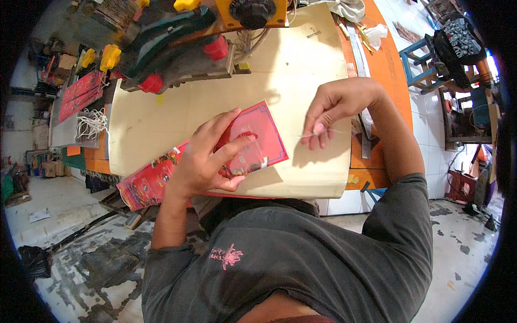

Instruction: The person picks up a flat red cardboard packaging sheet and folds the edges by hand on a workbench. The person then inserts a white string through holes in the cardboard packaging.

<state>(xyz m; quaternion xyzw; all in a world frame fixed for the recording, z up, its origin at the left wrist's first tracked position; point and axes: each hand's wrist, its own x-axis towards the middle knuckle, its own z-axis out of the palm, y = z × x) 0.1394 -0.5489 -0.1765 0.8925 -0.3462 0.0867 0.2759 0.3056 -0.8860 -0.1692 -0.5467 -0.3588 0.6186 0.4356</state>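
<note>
Red printed sheet [276,144] under left hand [207,153], pink-lettered grey shirt [318,250]

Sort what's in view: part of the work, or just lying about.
In the work: red printed sheet, left hand resting on it, right hand beside it, cream sheet underneath.

Apparently lying about: crumpled white scrap, blue stool, black bag on the floor.

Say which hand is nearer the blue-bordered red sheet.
Left: the left hand is on the blue-bordered red sheet; the right hand is off to its right, apart.
</note>
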